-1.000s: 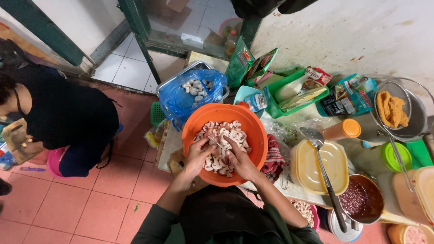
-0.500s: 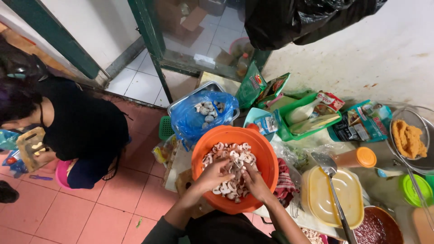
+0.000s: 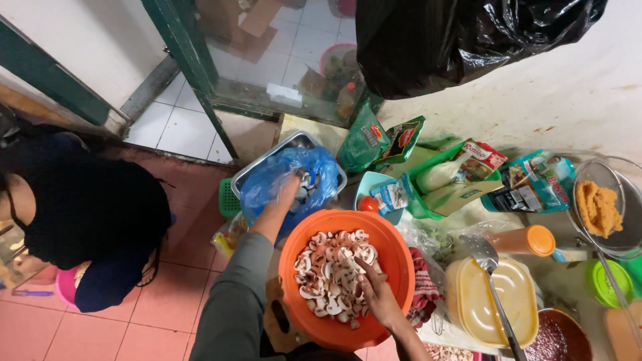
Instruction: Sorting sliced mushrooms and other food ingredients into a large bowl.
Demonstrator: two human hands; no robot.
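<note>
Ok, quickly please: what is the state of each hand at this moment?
Left hand: reaching into the blue plastic bag; grip cannot be told.
Right hand: open, resting on the sliced mushrooms in the orange bowl.

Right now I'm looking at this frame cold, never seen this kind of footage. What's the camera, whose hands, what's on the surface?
There is no machine here. One camera sits on a person's head and looks straight down, so the two arms coming up from the bottom edge are that person's own.

The left hand reaches into a blue plastic bag that lies in a metal tray; whether it grips anything there is hidden. The right hand rests among sliced mushrooms in an orange bowl.

Around them lie a yellow lidded tub with a ladle across it, a wire strainer of orange paste, green snack packets and a black rubbish bag.

Another person crouches on the tiled floor at the left.
</note>
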